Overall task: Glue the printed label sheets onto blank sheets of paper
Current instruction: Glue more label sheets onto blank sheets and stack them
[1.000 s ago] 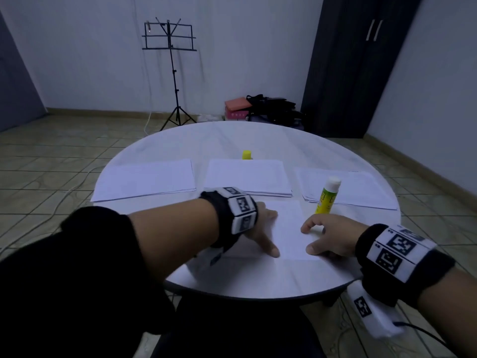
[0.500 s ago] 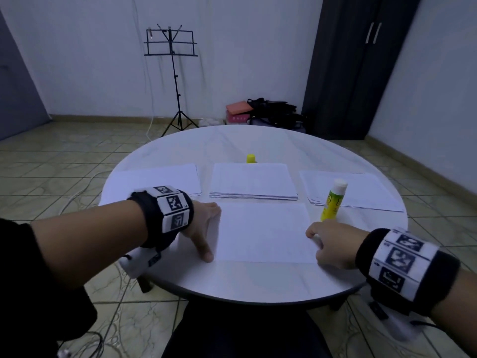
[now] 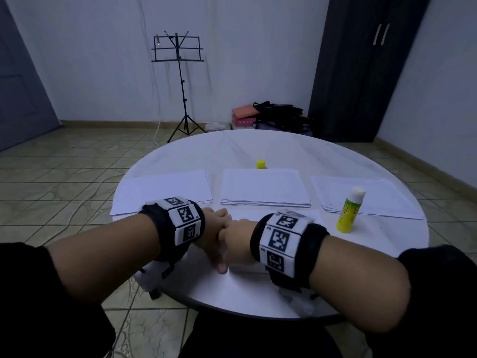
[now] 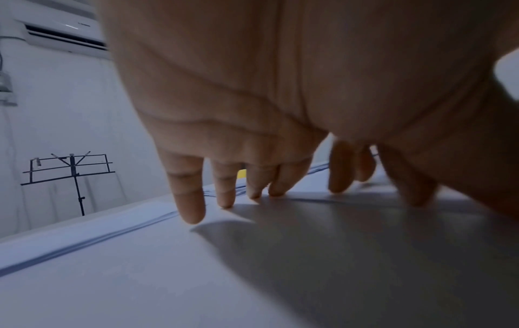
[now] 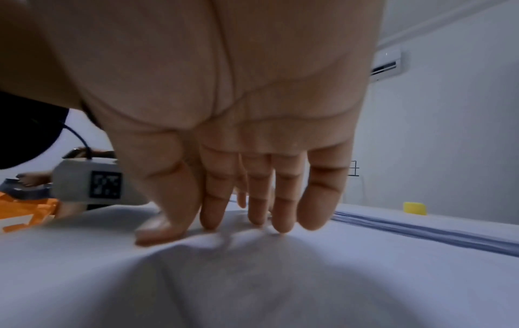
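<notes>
walls white | floor (image 3: 64,161) tiled | music stand (image 3: 178,50) | dark wardrobe (image 3: 361,68)

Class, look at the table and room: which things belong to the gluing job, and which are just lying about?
Belong: sheet under both hands; left hand; right hand; three paper stacks; glue stick; yellow cap.
Lying about: music stand; bags; wardrobe.

The head view looks forward and down over the worktop (image 3: 258,151). Both wrist views sit close under the palms, facing along the fingers (image 4: 188,195); all share the music stand (image 3: 178,73).
</notes>
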Available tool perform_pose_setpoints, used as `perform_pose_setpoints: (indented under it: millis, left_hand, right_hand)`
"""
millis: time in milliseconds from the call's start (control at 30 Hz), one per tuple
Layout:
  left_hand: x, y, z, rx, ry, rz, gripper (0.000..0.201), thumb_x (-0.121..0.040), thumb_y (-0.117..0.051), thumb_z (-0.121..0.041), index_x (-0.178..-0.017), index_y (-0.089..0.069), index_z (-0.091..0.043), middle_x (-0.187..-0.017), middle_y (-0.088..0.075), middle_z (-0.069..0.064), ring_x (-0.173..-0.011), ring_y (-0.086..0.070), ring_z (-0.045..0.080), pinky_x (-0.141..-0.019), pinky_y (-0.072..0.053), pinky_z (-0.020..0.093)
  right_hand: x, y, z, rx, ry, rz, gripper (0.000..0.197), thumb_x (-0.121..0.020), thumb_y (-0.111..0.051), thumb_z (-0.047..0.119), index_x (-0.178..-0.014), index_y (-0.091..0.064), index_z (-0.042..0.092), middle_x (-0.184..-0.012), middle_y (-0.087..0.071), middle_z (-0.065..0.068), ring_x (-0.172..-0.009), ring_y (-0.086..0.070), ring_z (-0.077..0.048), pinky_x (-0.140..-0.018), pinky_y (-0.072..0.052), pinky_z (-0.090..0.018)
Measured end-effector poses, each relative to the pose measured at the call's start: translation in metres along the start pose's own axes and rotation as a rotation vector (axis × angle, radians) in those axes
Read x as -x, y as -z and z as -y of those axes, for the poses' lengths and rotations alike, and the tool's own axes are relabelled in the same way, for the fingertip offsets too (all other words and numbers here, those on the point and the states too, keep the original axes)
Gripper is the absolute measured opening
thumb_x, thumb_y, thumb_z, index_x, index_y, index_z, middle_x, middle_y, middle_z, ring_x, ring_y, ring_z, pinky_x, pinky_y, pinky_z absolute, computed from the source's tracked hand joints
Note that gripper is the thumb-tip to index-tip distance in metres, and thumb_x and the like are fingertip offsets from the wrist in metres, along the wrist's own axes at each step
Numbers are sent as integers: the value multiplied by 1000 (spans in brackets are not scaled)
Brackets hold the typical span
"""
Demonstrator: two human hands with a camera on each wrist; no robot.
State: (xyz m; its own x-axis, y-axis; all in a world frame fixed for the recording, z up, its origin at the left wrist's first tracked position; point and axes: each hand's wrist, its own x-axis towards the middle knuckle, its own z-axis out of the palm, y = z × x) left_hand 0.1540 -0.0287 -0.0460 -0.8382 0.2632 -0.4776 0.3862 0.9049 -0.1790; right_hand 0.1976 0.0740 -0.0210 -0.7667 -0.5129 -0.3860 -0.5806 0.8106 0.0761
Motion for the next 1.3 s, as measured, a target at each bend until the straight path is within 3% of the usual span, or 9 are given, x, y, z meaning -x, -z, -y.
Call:
perform_pose_setpoints:
  millis: [67,300,400,767,933,1000,1100,1200,1300]
  left_hand:
    - [1,-1,0,-1,-16,1,113,-64,-74,-65,-151,-13,-26,-155,-13,-1,-145,-13,28,-117,-18,46]
    - [-1,-5,7,92,52,-48,126,-55,-77,-68,-148,-9,-17,-152,-22,-4,-141,-20,22,-113,-26,47]
    - [1,-3,8,106,43,-43,129,-58,-77,-66,-151,-1,-18,-157,-14,-6,-144,-14,20,-116,-21,45]
    - [0,12,3,134,102,17,120,-52,-81,-66,-144,-22,-15,-146,-29,-8,-135,-33,21,-111,-30,36]
    - [2,19,-3,451,179,-5,132,-57,-79,-64,-152,4,-24,-156,-23,-5,-143,-24,17,-116,-21,34]
    - [-1,22,-4,574,204,-21,124,-65,-78,-58,-152,4,-25,-155,-26,-4,-142,-27,18,-114,-24,32]
    - [0,28,-8,760,221,-59,116,-67,-83,-44,-153,-7,-23,-146,-39,1,-132,-41,24,-108,-34,33]
    - [5,30,-13,1173,231,-142,92,-75,-80,-9,-148,-27,-25,-121,-53,8,-99,-58,26,-81,-55,36]
    - [19,26,-19,1422,278,-207,64,-77,-65,17,-127,-52,-22,-94,-59,13,-74,-61,27,-59,-57,32]
  right_hand:
    - [-6,4,-12,-64,20,-9,51,-92,-58,29,-137,-45,11,-138,-44,-13,-126,-43,-28,-96,-38,-32]
    - [4,-6,-94,-90,-231,87,89,-72,-66,64,-139,-38,15,-144,-40,-8,-133,-38,-27,-109,-33,-42]
    - [23,-18,-118,-144,-300,100,89,-74,-68,58,-142,-35,12,-147,-35,-7,-135,-34,-27,-111,-29,-41]
    - [71,-44,-144,-175,-376,131,71,-75,-75,32,-135,-45,8,-134,-49,-6,-120,-50,-26,-101,-44,-41]
    - [74,-40,-137,-189,-346,123,79,-80,-72,23,-145,-28,19,-146,-36,-2,-129,-41,-24,-103,-42,-36]
    - [75,-39,-133,-178,-343,132,76,-82,-71,21,-145,-28,18,-145,-37,-3,-125,-45,-23,-93,-47,-32]
    - [77,-38,-129,-185,-340,144,75,-85,-68,18,-147,-26,18,-146,-37,-5,-104,-51,-19,-59,-42,-21]
    - [83,-39,-127,-213,-341,136,75,-88,-65,16,-149,-23,20,-150,-33,-3,-109,-54,-19,-51,-35,-18]
    - [91,-38,-125,-254,-338,108,70,-90,-62,13,-149,-25,21,-148,-35,-2,-65,-42,-6,-38,-31,-10]
